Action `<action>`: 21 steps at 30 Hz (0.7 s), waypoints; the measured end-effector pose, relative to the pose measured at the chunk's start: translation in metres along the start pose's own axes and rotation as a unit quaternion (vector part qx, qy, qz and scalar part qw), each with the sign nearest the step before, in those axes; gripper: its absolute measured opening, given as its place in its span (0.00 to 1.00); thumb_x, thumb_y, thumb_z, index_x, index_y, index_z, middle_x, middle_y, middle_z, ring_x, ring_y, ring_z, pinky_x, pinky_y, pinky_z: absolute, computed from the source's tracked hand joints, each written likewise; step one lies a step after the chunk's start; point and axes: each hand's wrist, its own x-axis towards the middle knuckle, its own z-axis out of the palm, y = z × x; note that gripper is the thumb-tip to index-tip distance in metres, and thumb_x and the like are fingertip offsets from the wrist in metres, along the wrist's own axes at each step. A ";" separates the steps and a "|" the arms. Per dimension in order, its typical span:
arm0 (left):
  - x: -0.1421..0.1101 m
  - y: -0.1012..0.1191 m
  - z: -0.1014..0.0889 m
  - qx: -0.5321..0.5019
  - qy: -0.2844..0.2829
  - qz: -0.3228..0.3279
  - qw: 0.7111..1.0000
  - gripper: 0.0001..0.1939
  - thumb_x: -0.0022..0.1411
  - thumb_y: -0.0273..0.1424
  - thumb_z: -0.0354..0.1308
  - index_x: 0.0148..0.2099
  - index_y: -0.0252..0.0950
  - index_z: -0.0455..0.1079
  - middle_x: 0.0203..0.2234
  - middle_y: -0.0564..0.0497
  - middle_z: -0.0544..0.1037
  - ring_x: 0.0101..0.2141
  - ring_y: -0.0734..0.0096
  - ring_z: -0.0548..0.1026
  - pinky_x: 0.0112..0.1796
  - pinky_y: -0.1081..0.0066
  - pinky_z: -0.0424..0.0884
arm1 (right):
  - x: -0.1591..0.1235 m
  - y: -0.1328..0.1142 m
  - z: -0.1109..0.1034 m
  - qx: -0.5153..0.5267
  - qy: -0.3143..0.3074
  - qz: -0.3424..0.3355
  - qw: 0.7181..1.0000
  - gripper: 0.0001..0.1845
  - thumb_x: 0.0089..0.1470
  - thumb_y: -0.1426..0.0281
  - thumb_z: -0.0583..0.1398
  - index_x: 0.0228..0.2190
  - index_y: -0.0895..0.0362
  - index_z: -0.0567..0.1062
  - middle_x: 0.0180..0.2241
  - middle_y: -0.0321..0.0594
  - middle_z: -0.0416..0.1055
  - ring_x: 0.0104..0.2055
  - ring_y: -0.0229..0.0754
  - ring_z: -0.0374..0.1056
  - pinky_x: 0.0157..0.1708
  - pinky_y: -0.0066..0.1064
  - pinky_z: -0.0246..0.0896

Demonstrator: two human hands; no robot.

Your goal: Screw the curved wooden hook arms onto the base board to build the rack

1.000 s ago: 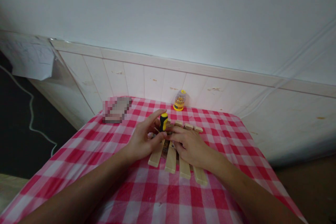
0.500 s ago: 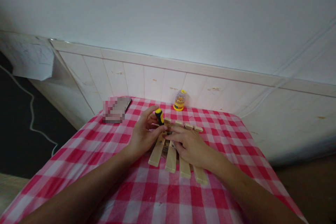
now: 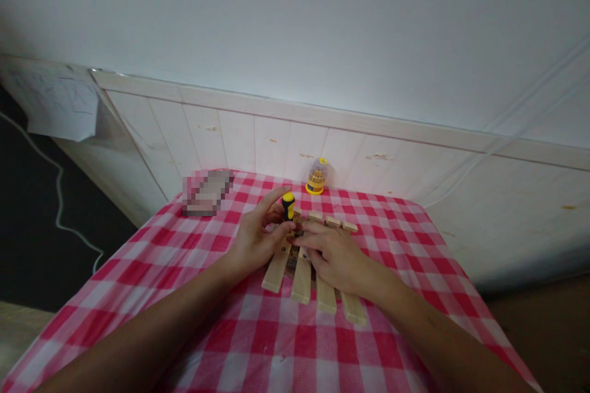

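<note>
My left hand (image 3: 252, 236) is closed around a screwdriver (image 3: 288, 206) with a black and yellow handle. The tool stands nearly upright over the leftmost bar of a small wooden xylophone (image 3: 302, 281), its tip hidden by fingers. My right hand (image 3: 332, 253) lies across the middle of the bars and holds the instrument, its fingertips close to the screwdriver's lower end. Dark screw heads show on the two left bars, and a printed surface appears between them. The right hand covers the centre of the other bars.
A clear-topped yellow screwdriver-bit case (image 3: 316, 178) stands at the back edge by the white panelled wall (image 3: 267, 141). On the left rear of the red-and-white checked tablecloth (image 3: 295, 359) lies a pixelated flat object (image 3: 208, 192). A white cable (image 3: 59, 190) hangs at the far left.
The screwdriver handle tipped to the left half a second ago and is now back near upright, with my left fingers shifting along. My right hand and the xylophone have stayed in place.
</note>
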 end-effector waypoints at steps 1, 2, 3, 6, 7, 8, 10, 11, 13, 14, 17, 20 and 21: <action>0.000 0.000 0.000 0.003 -0.004 -0.001 1.000 0.33 0.64 0.25 0.65 0.68 0.45 0.63 0.39 0.51 0.83 0.42 0.67 0.83 0.44 0.68 0.77 | 0.000 0.000 0.000 0.001 0.000 -0.002 1.000 0.23 0.61 0.81 0.54 0.47 0.50 0.83 0.59 0.37 0.75 0.59 0.46 0.71 0.59 0.42 0.68; -0.001 0.000 -0.001 0.006 -0.010 -0.002 1.000 0.33 0.64 0.25 0.64 0.69 0.45 0.62 0.40 0.50 0.83 0.43 0.67 0.83 0.45 0.68 0.77 | 0.000 0.000 0.000 0.000 0.000 -0.004 1.000 0.23 0.61 0.81 0.54 0.46 0.50 0.83 0.58 0.37 0.75 0.59 0.46 0.71 0.58 0.41 0.68; -0.001 0.001 -0.001 0.007 -0.016 -0.002 1.000 0.33 0.65 0.25 0.63 0.69 0.45 0.61 0.41 0.50 0.83 0.44 0.67 0.83 0.46 0.67 0.77 | 0.000 0.001 0.001 -0.001 0.001 -0.005 1.000 0.23 0.61 0.81 0.54 0.46 0.50 0.83 0.58 0.38 0.75 0.59 0.46 0.71 0.57 0.40 0.68; -0.001 0.002 -0.002 0.003 -0.036 0.000 0.999 0.33 0.67 0.25 0.61 0.71 0.45 0.58 0.44 0.49 0.83 0.46 0.66 0.83 0.47 0.66 0.77 | 0.000 0.001 0.001 -0.005 -0.001 -0.004 1.000 0.22 0.61 0.81 0.54 0.46 0.51 0.83 0.59 0.38 0.74 0.59 0.46 0.71 0.58 0.41 0.68; -0.002 0.002 -0.002 -0.001 -0.040 0.001 0.999 0.33 0.67 0.25 0.60 0.71 0.45 0.58 0.44 0.48 0.83 0.46 0.66 0.83 0.47 0.66 0.77 | 0.000 0.001 0.002 -0.005 -0.002 -0.004 1.000 0.22 0.61 0.81 0.54 0.46 0.51 0.83 0.58 0.38 0.75 0.59 0.46 0.71 0.58 0.42 0.67; -0.002 0.003 -0.001 -0.007 -0.043 0.001 0.999 0.33 0.68 0.25 0.60 0.71 0.45 0.58 0.45 0.48 0.83 0.46 0.66 0.83 0.47 0.66 0.77 | 0.000 0.001 0.002 -0.005 -0.004 -0.003 1.000 0.22 0.61 0.81 0.54 0.46 0.51 0.83 0.58 0.38 0.75 0.59 0.47 0.70 0.59 0.42 0.67; -0.002 0.006 -0.001 -0.025 -0.038 0.001 0.999 0.33 0.67 0.26 0.61 0.71 0.44 0.58 0.44 0.47 0.83 0.46 0.66 0.83 0.47 0.66 0.77 | -0.001 0.001 0.001 0.000 -0.005 -0.005 1.000 0.23 0.61 0.81 0.54 0.47 0.51 0.82 0.58 0.37 0.75 0.61 0.47 0.70 0.61 0.43 0.65; -0.002 0.009 -0.001 -0.037 -0.028 0.001 0.999 0.34 0.67 0.26 0.61 0.71 0.44 0.58 0.43 0.48 0.83 0.45 0.66 0.83 0.47 0.66 0.77 | -0.001 0.001 0.001 0.002 -0.005 -0.005 1.000 0.24 0.61 0.81 0.53 0.48 0.51 0.82 0.59 0.37 0.74 0.62 0.47 0.69 0.62 0.44 0.64; -0.002 0.014 -0.001 -0.058 0.002 -0.002 0.998 0.36 0.65 0.26 0.64 0.71 0.44 0.58 0.39 0.50 0.83 0.41 0.67 0.83 0.44 0.68 0.78 | -0.001 0.001 0.001 0.004 -0.006 -0.004 1.000 0.25 0.60 0.81 0.53 0.50 0.51 0.81 0.62 0.36 0.72 0.64 0.47 0.67 0.64 0.46 0.63; -0.002 0.017 -0.001 -0.062 0.016 -0.005 0.998 0.38 0.63 0.26 0.66 0.71 0.44 0.57 0.37 0.51 0.82 0.38 0.69 0.82 0.41 0.69 0.77 | -0.001 0.001 0.001 0.003 -0.007 -0.003 1.000 0.26 0.60 0.81 0.53 0.51 0.50 0.81 0.64 0.36 0.70 0.65 0.48 0.65 0.64 0.47 0.62; -0.003 0.022 -0.003 -0.044 0.024 -0.012 0.999 0.41 0.59 0.27 0.70 0.70 0.44 0.58 0.34 0.54 0.81 0.33 0.71 0.80 0.34 0.73 0.74 | 0.000 0.002 0.001 -0.002 -0.007 0.003 1.000 0.27 0.58 0.81 0.54 0.52 0.49 0.80 0.64 0.34 0.70 0.66 0.49 0.64 0.65 0.49 0.61; -0.004 0.022 -0.004 -0.023 0.009 -0.010 1.000 0.39 0.58 0.27 0.70 0.68 0.44 0.60 0.32 0.55 0.80 0.31 0.73 0.78 0.31 0.76 0.71 | 0.000 0.001 0.001 0.000 -0.010 0.005 1.000 0.27 0.59 0.81 0.53 0.52 0.48 0.80 0.63 0.34 0.71 0.64 0.48 0.66 0.64 0.48 0.62; -0.005 0.021 -0.004 -0.018 0.006 -0.007 1.000 0.38 0.58 0.27 0.70 0.67 0.44 0.61 0.32 0.55 0.80 0.30 0.73 0.77 0.30 0.76 0.71 | 0.000 0.001 0.001 0.002 -0.011 0.003 1.000 0.27 0.59 0.81 0.53 0.52 0.49 0.80 0.63 0.34 0.71 0.64 0.48 0.67 0.64 0.47 0.62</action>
